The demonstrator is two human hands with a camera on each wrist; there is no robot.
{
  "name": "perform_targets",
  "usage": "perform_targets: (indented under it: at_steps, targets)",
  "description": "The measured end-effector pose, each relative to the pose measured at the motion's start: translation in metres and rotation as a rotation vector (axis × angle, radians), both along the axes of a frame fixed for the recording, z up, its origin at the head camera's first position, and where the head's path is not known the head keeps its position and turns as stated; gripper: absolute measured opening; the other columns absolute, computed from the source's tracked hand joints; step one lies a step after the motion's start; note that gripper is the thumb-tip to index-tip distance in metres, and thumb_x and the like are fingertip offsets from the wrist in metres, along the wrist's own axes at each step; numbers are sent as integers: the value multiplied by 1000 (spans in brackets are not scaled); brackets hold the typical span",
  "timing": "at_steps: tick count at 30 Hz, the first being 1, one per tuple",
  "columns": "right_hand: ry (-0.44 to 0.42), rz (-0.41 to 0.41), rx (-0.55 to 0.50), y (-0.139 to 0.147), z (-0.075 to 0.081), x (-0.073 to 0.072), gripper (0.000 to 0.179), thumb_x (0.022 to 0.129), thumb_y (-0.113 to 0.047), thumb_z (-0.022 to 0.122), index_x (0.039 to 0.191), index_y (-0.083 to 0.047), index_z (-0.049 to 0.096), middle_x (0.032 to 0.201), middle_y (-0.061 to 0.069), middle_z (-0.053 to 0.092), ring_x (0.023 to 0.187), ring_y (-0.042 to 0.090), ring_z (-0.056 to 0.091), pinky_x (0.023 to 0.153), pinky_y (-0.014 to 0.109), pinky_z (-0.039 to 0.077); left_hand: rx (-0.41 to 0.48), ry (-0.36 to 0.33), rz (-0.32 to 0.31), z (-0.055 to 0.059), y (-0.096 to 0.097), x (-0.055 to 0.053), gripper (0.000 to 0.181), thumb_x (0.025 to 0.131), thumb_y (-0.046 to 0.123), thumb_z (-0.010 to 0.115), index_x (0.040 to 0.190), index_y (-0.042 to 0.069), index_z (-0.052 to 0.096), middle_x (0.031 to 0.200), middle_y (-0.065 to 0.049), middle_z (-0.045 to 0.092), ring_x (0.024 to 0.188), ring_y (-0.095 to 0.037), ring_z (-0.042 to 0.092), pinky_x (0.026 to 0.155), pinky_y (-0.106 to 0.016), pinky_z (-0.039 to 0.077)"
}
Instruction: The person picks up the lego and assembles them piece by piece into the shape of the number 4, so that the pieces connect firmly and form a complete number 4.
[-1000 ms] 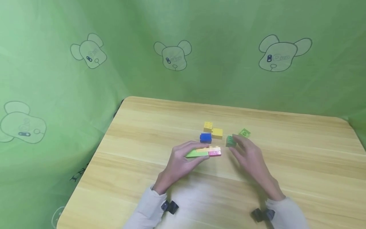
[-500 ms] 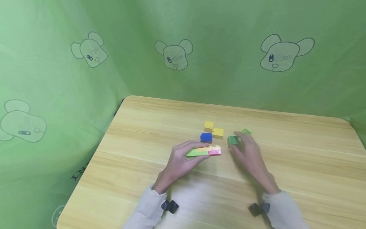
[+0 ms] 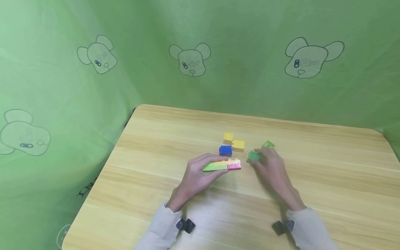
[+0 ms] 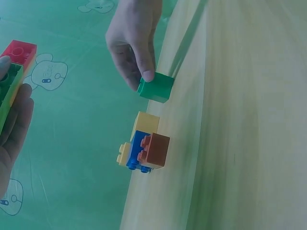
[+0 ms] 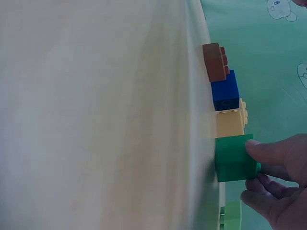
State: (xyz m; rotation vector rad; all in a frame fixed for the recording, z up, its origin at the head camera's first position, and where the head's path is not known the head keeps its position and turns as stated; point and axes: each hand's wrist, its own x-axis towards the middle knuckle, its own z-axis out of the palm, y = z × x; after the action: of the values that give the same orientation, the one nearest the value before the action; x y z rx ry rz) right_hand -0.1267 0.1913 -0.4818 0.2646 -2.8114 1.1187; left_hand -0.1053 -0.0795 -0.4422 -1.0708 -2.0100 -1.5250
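My left hand (image 3: 197,175) grips a bar of joined toy bricks (image 3: 220,166) in light green, peach and pink, thumb below and fingers above. In the left wrist view the bar's pink-red end (image 4: 20,51) shows at the left edge. To the right, my right hand (image 3: 275,170) pinches a dark green brick (image 3: 253,156) between thumb and fingers. Its smooth side faces the right wrist camera; whether it touches the table I cannot tell. Just behind that hand lies a light green brick (image 3: 268,143), partly covered by it.
Two yellow bricks, one standing farther back (image 3: 228,138) and one beside it (image 3: 238,146), lie near a blue brick (image 3: 225,150). A reddish-brown brick (image 4: 157,150) shows only in the wrist views. Green cloth (image 3: 240,93) hangs behind the wooden table (image 3: 328,173).
The right hand's fingers have closed lower around the dark green brick, which has tilted and shifted slightly towards the person. My left hand and its bar of bricks have hardly moved.
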Motion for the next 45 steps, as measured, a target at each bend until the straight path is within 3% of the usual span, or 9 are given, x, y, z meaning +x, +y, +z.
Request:
perform_targets:
  at_steps: [8,17,25,31,35,42,45]
  targets:
    - [-41,15,58,6,-8,1,49,93,-8,77,135,7,58,135,33,58,126,52,53,107,70,42,-8,-9,6,0,0,-1,35,80,-6,85,113,-3,72,111,-16,76,103,-25,74,90,-29,62]
    - [-89,-17,69,10,-6,4,47,95,-16,76,134,5,58,122,28,65,109,44,62,90,62,55,-16,-26,22,-1,0,-1,34,80,-5,86,111,-2,73,109,-15,77,101,-23,75,86,-26,62]
    - [-81,-13,13,11,3,9,48,95,-16,76,135,4,59,122,30,65,111,47,62,94,66,53,-33,-29,33,1,0,-3,35,79,-4,86,111,-2,73,110,-15,76,103,-24,74,90,-27,61]
    - [-89,-7,-90,10,13,16,46,96,-15,76,136,1,59,126,28,66,115,47,64,97,63,55,-35,-22,29,2,0,-5,35,79,-4,86,111,-2,73,110,-15,76,103,-24,74,91,-27,61]
    - [-107,10,-156,8,21,22,45,97,-16,75,137,0,59,127,23,67,117,42,65,101,53,55,-39,-15,49,3,1,-6,34,80,-4,86,111,-2,73,110,-14,76,103,-24,74,92,-27,61]
    - [-157,57,-284,0,39,34,47,102,-23,70,142,-2,56,133,18,65,124,35,62,102,18,49,-10,-13,76,5,2,-7,37,82,-4,85,116,-3,73,115,-15,75,108,-26,73,95,-30,60]
    - [-181,80,-333,-4,47,41,47,103,-23,68,144,-4,54,136,17,63,125,33,61,99,14,49,0,-18,65,7,4,-8,37,83,-3,84,119,-3,72,118,-15,75,110,-24,72,98,-31,59]
